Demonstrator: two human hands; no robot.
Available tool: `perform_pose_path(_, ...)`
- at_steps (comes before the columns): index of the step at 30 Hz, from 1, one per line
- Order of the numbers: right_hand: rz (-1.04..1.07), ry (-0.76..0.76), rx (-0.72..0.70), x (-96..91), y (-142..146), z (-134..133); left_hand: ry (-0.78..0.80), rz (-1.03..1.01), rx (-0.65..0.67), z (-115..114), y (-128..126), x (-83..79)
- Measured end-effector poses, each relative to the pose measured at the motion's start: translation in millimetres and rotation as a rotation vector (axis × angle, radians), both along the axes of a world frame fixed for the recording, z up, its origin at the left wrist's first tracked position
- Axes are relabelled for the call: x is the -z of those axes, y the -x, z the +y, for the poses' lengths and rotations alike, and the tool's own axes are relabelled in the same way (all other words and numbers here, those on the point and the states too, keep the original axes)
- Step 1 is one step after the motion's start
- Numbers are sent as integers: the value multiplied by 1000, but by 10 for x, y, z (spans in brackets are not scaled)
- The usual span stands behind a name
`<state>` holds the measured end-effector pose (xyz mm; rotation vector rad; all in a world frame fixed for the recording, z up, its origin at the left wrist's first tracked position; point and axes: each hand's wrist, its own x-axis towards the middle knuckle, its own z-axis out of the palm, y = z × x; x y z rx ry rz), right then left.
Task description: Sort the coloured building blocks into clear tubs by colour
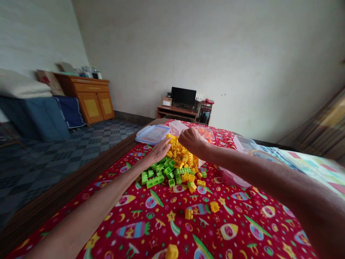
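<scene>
My left hand (pixel 161 150) reaches to the left side of a heap of yellow toy building bricks (pixel 179 151), its fingers stretched out and touching or almost touching them. My right hand (pixel 192 139) is over the far right part of the heap with its fingers curled down; whatever they hold, if anything, is hidden behind the hand. Green toy building bricks (pixel 168 169) lie on the near left of the heap. Just beyond my hands is a clear plastic box (pixel 177 126).
A red patterned cloth (pixel 151 223) bears everything. Around the heap are a blue-rimmed lid (pixel 155 133), a box of orange pieces (pixel 205 133), a clear box (pixel 244 143) and a pinkish container (pixel 234 178). Loose yellow bricks (pixel 189 213) lie nearer me.
</scene>
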<state>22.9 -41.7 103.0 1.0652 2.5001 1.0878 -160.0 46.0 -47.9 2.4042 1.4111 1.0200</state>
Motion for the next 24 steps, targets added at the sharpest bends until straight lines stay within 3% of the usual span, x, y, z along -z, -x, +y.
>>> perform_pose_path(4, -17, -14, -15, 6, -49, -2, -29, 84, -101, -75, -51, -44)
perform_pose_path(7, -13, -8, -12, 28, -94, 44, -148, 176, -167, -258, -190, -214)
perform_pose_path(10, 5, 4, 10, 45, -122, 84, -291, 230, -2, -498, -391, -422)
perform_pose_path(13, 17, 35, 41, 31, -133, 65, -335, 270, 182, -664, -561, -535)
perform_pose_path(24, 5, 53, 8, 30, -220, -29, -337, 245, 391, -688, -677, -392)
